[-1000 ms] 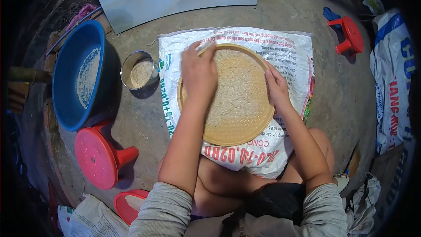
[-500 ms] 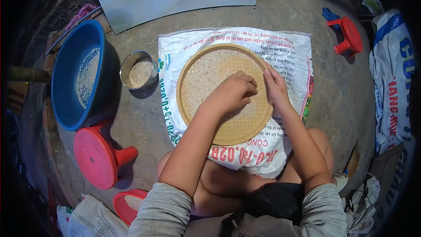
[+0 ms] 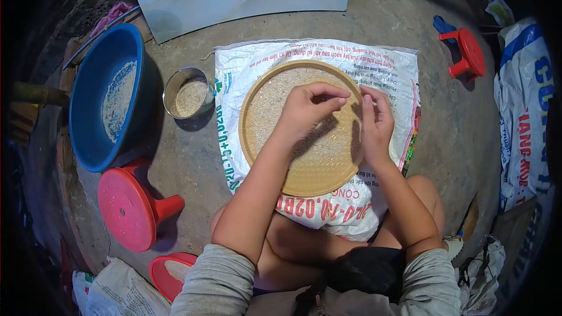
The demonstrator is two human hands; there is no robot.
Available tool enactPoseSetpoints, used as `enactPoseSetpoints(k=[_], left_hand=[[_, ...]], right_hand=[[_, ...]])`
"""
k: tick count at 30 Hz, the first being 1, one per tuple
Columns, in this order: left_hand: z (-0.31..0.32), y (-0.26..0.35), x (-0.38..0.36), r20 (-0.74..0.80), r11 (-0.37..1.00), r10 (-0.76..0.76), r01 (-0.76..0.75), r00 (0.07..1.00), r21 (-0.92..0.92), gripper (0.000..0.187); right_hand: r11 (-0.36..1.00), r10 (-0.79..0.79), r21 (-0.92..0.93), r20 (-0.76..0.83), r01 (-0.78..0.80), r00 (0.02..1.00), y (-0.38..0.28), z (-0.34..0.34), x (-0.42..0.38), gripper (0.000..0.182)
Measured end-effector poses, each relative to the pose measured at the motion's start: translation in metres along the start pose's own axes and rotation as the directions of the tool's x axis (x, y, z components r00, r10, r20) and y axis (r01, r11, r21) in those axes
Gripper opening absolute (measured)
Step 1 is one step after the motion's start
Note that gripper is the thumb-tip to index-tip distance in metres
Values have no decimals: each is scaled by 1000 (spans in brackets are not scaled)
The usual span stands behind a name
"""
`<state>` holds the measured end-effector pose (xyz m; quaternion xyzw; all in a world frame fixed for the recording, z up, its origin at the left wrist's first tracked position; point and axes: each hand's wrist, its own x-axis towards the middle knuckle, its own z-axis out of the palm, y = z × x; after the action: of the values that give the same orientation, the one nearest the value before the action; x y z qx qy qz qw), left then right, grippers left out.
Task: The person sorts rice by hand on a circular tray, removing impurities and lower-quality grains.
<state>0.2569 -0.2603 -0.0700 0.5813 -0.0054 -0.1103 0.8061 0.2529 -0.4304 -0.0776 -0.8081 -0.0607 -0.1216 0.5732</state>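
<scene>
A round woven bamboo tray (image 3: pixel 319 182) lies on a printed white sack (image 3: pixel 225 52) in front of my crossed legs. Pale rice grains (image 3: pixel 272 102) cover much of its far and left part, while the weave shows bare at the near side. My left hand (image 3: pixel 313 108) is raised over the tray, thumb and fingertips pinched together. Facing it across a small gap, above the tray's right rim, my right hand (image 3: pixel 377 123) has its thumb against its curled fingers. Anything between either set of fingertips is too small to make out.
On the left stand a blue basin (image 3: pixel 82 134) holding grain, a metal pot (image 3: pixel 205 102) with grain, and a red stool (image 3: pixel 126 210). A red bowl (image 3: pixel 161 275) sits near my left sleeve. Another red stool (image 3: pixel 468 52) and large sacks (image 3: pixel 524 123) are at right.
My left hand has lifted from the grains and moved up and right toward my right hand. My right hand has let go of the tray's rim and closed its fingertips.
</scene>
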Motion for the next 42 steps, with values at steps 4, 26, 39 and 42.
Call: enactPoseSetpoints(k=[4, 26, 39, 42], left_hand=[[13, -4, -3, 189, 959, 193, -226, 963, 170, 15], [-43, -51, -5, 117, 31, 514, -155, 850, 987, 48], [-15, -73, -54, -239, 15, 234, 242, 943, 970, 56], [-19, -82, -53, -247, 68, 242, 238, 938, 969, 56]], right_hand=[[48, 546, 697, 582, -716, 603, 15, 4, -5, 26], [543, 640, 373, 397, -753, 658, 47, 24, -42, 29], [743, 627, 232, 88, -628, 774, 40, 47, -47, 36], [775, 604, 199, 47, -600, 795, 37, 51, -47, 33]])
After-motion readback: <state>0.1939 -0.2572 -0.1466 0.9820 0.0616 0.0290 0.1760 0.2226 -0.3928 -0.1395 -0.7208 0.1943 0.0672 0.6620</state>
